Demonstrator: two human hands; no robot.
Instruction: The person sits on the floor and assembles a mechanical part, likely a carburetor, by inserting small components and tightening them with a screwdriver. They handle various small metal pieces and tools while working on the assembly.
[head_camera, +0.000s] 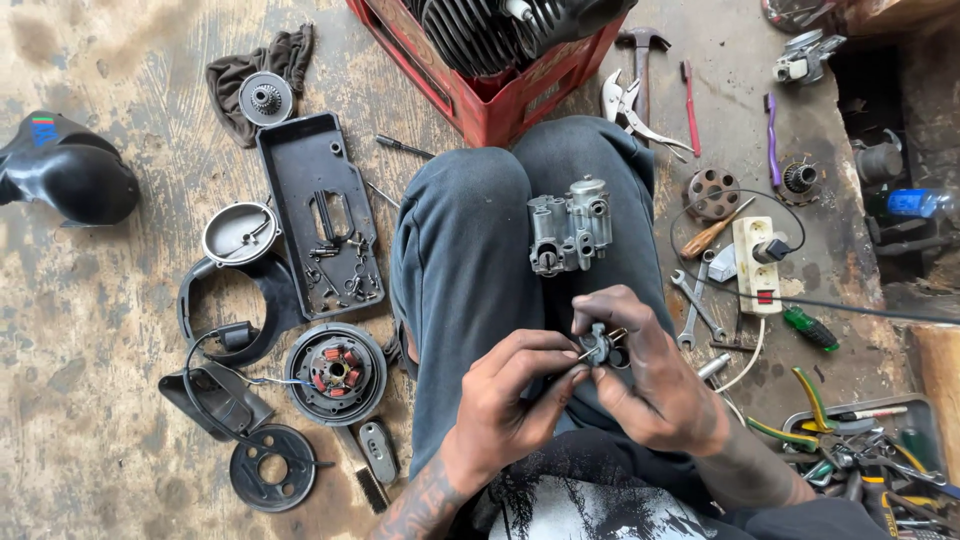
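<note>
— We have the small grey metal fitting (600, 347) pinched between both hands over our lap. Our left hand (515, 390) has its grip closed on the near side of it, thumb and forefinger tight; our right hand (650, 375) is clamped on the far side, fingers curled over the top.

— And the carburettor body (570, 228) sits loose on our right knee, touching nothing but the grey trousers (465, 260). We judge that the weak spot: shift the leg and it could roll off onto the floor (120, 330).

— Agreed. The fitting has thin brass-coloured pins sticking out near our fingertips. We can't tell how firmly they sit. If we twist too hard, one could bend or drop between our legs, and the floor is stained and cluttered, so a small part would be hard to find.

— There is a black tray (320, 215) of screws and clips just to our left, near the stator with copper coils (335, 372). A knock from our knee could scatter them.

— To our right lie spanners (695, 305), a wooden-handled screwdriver (712, 235), a white power strip (757, 262) and its cable, all near our leg. The red crate (490, 100) holding the finned engine block stands just beyond our knees, so there's little room to move.
</note>
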